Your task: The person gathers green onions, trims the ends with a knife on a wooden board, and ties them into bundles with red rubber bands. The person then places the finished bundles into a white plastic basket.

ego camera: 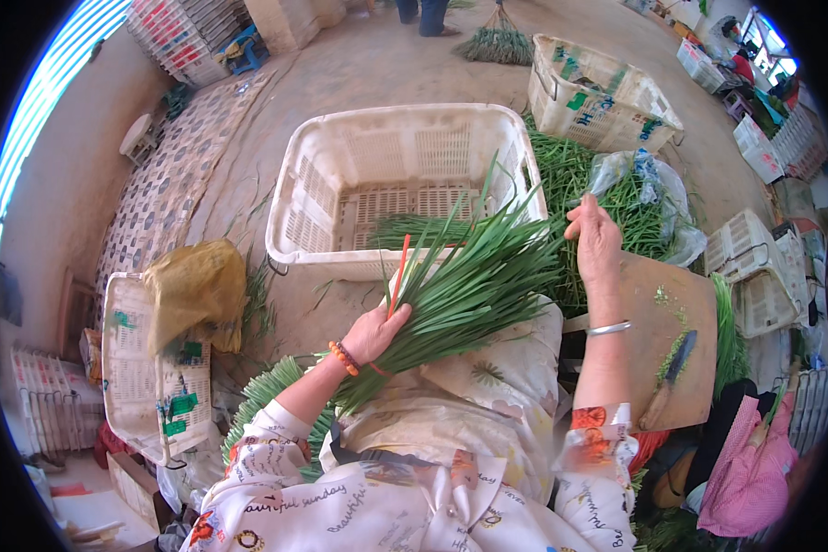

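My left hand [378, 332] grips the lower part of a leafy green bundle [469, 290], which looks like garlic chives, above my lap. A red strip [399, 272] rises beside its thumb, and a red band goes round the bundle below the hand. My right hand [595, 238] is raised to the right of the leaves with its fingers curled; whether something thin is between them I cannot tell. Beyond the bundle stands a white plastic crate [414, 114] with some green stalks [421, 230] on its floor. A knife [668, 379] lies on a board [635, 310] at my right.
Loose greens [566, 159] and clear plastic [679, 207] lie right of the crate, near another crate [604, 96]. At left stands a crate [131, 359] under a yellow-brown sack [196, 293]. Pale stalks [269, 407] lie by my left arm. A person [431, 14] stands beyond a broom [498, 41].
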Motion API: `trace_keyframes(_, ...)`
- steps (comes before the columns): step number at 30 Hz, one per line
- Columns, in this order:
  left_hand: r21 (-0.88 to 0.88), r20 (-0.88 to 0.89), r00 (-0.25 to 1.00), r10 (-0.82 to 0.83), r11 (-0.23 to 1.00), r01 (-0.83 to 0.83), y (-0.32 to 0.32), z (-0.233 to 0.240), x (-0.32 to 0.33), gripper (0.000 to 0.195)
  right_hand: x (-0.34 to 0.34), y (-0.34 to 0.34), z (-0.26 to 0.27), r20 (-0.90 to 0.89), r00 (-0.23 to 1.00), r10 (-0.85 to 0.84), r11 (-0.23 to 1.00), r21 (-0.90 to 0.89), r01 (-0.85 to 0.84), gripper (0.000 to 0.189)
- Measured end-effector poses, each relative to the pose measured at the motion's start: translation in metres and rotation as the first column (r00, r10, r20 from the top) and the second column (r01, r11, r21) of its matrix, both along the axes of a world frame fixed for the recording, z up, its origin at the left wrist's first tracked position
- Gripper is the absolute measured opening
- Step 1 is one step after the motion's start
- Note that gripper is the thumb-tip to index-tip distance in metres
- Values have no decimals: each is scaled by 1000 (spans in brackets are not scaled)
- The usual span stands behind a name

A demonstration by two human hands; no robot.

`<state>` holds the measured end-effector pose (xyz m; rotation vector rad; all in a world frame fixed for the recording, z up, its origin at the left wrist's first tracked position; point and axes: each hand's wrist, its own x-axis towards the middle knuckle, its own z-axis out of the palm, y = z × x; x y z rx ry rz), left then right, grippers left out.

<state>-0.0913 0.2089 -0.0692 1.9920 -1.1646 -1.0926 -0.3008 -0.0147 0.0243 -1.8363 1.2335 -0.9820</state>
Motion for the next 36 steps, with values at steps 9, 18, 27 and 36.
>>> trace_keyframes(9,-32,159,987,-30,999,35,0,11,-19,49,30,-1,-19,-658,733,175,620,-505,-601,22)
trace_keyframes(18,-61,137,990,-18,998,27,1,21,-21,44,23,-5,-18,-233,914,331,908,-184,-376,13)
trace_keyframes(27,36,156,985,-74,997,69,2,19,-18,44,-1,-67,-28,-233,921,313,899,386,-208,37)
trace_keyframes(36,-72,78,970,-231,969,237,-6,16,-3,73,25,-63,-54,684,656,-320,819,548,-172,20)
